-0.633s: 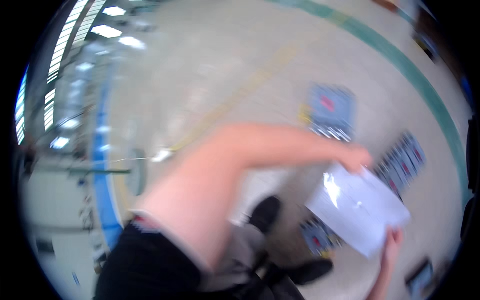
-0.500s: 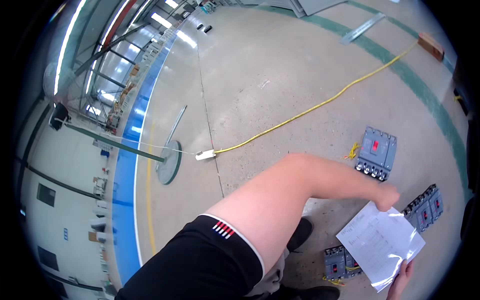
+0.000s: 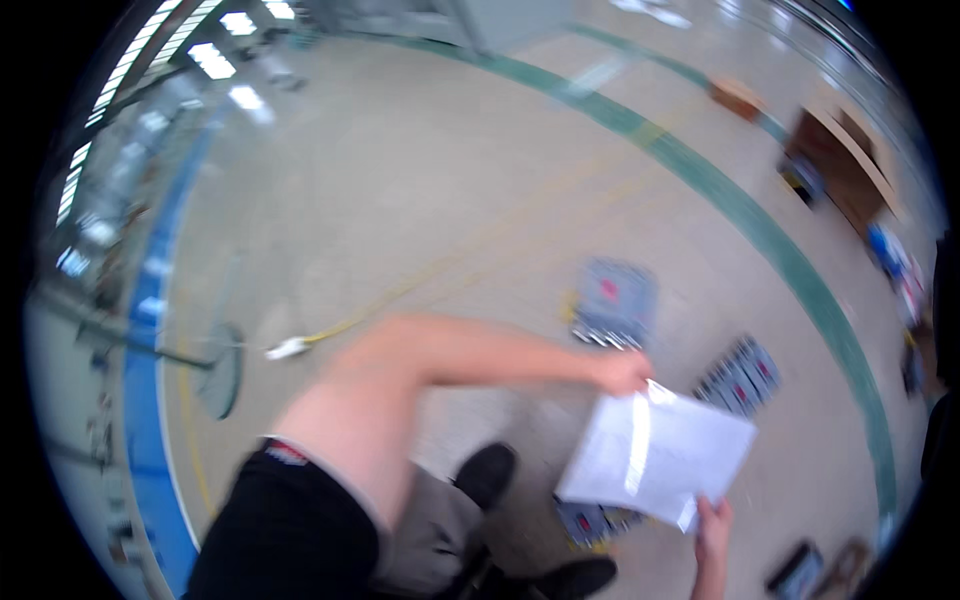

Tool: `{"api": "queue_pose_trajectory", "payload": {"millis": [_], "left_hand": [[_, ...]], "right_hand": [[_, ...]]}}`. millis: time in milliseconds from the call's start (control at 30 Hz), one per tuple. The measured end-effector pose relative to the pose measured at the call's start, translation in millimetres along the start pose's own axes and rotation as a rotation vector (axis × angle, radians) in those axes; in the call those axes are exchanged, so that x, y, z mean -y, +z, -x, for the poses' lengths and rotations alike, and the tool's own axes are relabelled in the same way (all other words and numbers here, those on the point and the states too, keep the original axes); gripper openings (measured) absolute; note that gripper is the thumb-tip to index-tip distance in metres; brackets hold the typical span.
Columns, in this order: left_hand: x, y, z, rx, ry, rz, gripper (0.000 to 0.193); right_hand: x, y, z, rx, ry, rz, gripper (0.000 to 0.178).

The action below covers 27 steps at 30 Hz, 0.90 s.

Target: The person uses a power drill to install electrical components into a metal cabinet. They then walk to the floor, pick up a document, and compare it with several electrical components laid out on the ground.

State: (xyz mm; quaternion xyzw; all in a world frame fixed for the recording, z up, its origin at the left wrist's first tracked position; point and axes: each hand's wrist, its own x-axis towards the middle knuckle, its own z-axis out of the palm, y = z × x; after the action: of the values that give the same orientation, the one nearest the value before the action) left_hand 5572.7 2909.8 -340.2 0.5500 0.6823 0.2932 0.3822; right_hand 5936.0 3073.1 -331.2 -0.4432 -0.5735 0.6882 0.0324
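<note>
Between my two hands is a white printed paper point(image 3: 685, 440) with a glossy, plastic-like sheen. My left hand point(image 3: 625, 372) is closed on its far edge, the arm stretched across from the left. My right hand point(image 3: 713, 522) pinches the near edge, thumb over the sheet. On the floor just beyond my left hand lies a large grey circuit breaker point(image 3: 615, 298) with a red switch and a yellow wire bundle beside it. Smaller grey circuit breakers point(image 3: 742, 378) lie to the right of the paper. Another grey breaker point(image 3: 580, 520) is partly covered by the paper's lower left corner.
A yellow cable point(image 3: 375, 310) runs over the floor to a white power strip point(image 3: 289, 348). At the left stands a round green base point(image 3: 221, 372) with a pole. Cardboard boxes point(image 3: 845, 165) stand at the far right. My dark shoes point(image 3: 487, 474) are below the left arm.
The view has swung right, bringing the boxes at the right into sight, and is blurred. Both hands still hold the paper, which has turned and now lies flatter across the view.
</note>
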Motion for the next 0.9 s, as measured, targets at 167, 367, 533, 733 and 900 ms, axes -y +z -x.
{"api": "queue_pose_trajectory", "payload": {"millis": [167,367,533,733,900], "left_hand": [[-8.1,-47.5,-3.3,0.125,-0.178,-0.038,0.02],[-9.7,-50.6,-3.4,0.314,-0.372,0.016,0.023],[6.0,-42.3,11.8,0.313,-0.19,-0.211,0.023],[15.6,-35.7,26.9,0.328,-0.19,-0.25,0.021],[21.8,-34.3,29.9,0.373,-0.326,-0.07,0.024]], "right_hand": [[-6.1,16.7,-3.2,-0.073,0.075,-0.123,0.029],[-10.5,41.4,5.5,-0.049,0.144,-0.234,0.031],[-23.2,48.7,10.6,-0.049,0.179,-0.198,0.031],[-32.9,49.7,3.7,-0.084,0.109,-0.129,0.028],[-26.1,52.7,3.8,-0.104,0.098,-0.127,0.029]]}}
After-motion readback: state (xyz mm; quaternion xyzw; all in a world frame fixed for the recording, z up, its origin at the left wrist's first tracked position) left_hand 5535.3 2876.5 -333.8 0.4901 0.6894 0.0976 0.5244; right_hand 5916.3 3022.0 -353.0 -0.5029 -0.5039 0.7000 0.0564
